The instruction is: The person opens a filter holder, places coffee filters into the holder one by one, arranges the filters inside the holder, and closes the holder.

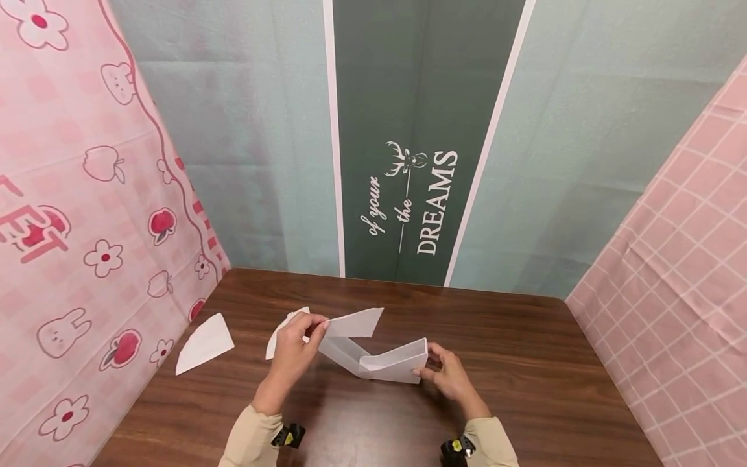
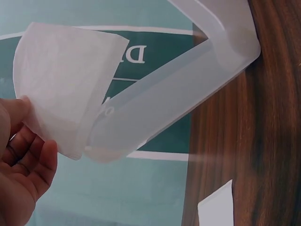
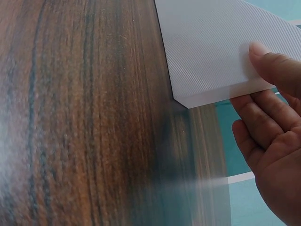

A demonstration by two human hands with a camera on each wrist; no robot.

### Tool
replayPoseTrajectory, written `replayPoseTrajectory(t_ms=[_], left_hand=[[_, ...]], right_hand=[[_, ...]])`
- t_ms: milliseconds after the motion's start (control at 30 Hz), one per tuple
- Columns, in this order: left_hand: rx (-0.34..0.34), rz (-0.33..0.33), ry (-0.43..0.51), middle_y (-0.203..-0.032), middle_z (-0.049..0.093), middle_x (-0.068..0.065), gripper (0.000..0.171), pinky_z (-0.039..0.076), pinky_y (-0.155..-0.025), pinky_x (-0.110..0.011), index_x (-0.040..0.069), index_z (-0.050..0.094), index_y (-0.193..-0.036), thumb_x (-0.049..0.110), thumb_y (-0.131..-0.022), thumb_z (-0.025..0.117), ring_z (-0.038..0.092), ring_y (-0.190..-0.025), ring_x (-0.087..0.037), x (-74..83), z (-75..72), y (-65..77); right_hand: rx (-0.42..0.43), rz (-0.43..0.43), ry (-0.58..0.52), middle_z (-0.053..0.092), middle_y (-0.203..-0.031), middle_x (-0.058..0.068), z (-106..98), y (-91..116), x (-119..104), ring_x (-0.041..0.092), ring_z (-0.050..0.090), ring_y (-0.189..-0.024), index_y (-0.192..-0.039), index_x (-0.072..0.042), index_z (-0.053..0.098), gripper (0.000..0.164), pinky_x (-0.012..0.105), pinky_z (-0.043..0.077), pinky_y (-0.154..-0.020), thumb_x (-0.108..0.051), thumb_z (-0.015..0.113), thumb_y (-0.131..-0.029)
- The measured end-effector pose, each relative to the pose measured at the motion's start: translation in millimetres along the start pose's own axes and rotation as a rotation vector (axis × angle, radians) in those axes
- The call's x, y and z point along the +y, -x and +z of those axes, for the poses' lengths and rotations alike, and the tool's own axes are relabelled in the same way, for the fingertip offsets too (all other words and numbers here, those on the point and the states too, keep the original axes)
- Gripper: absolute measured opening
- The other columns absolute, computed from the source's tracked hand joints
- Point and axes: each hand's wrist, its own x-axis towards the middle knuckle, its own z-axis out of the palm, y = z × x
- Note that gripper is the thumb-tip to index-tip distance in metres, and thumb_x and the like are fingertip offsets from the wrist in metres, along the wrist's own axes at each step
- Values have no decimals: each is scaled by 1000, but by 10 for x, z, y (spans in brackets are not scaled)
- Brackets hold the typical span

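Note:
My left hand (image 1: 292,347) pinches a white fan-shaped paper coffee filter (image 1: 356,323) between thumb and fingers, holding it above the table. In the left wrist view this filter (image 2: 66,84) hangs beside one arm of a translucent white V-shaped filter holder (image 2: 160,103). The holder (image 1: 397,370) stands on the table with its two arms spreading up and apart. My right hand (image 1: 449,376) grips the end of its right arm, thumb on the near ribbed face (image 3: 207,52) and fingers beneath the edge. From the head view, the filter partly covers the holder's left arm.
Another white fan-shaped filter (image 1: 204,344) lies at the table's left. A further white paper piece (image 1: 273,344) is partly hidden behind my left hand. The brown wooden table (image 1: 525,389) is bounded by a green cloth backdrop (image 1: 262,194) and pink cloths at both sides.

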Motion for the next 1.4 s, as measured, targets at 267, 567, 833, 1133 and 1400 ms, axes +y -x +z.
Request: replayPoseTrajectory(t_ms=[267,567,833,1133,1400], left_hand=[[-66,19,-1,-72,53,4,16,40,-54,-16,6,66,-82,-5,-73,74,47,-61,-6,57,73,-12],[-104,-23,23,-73,54,5,14,42,-55,-16,7,67,-84,-1,-75,74,48,-62,-5,110,175,49],[-163,-55,49,-73,55,6,11,45,-55,-18,9,67,-83,1,-78,73,49,-63,-5,169,244,93],[-161,-61,31,-72,56,7,11,45,-55,-18,9,67,-81,2,-77,73,49,-64,-5,181,302,141],[-151,-63,30,-71,54,5,6,45,-55,-21,8,68,-79,10,-85,68,50,-63,-6,233,356,154]], right_hand=[[16,7,8,63,-102,23,7,6,-29,41,59,-97,-109,6,58,39,50,46,-81,11,72,-73],[19,11,-11,63,-103,21,22,-16,110,39,59,-98,-109,4,58,40,47,47,-81,8,74,-73],[31,12,-6,64,-104,16,58,-54,308,34,60,-99,-109,0,60,42,42,48,-82,4,76,-71],[22,20,29,64,-102,21,18,16,-24,39,59,-98,-107,4,59,38,47,46,-82,10,72,-72],[24,21,7,63,-103,21,13,9,-11,39,59,-99,-108,3,59,38,48,46,-82,10,73,-73]])
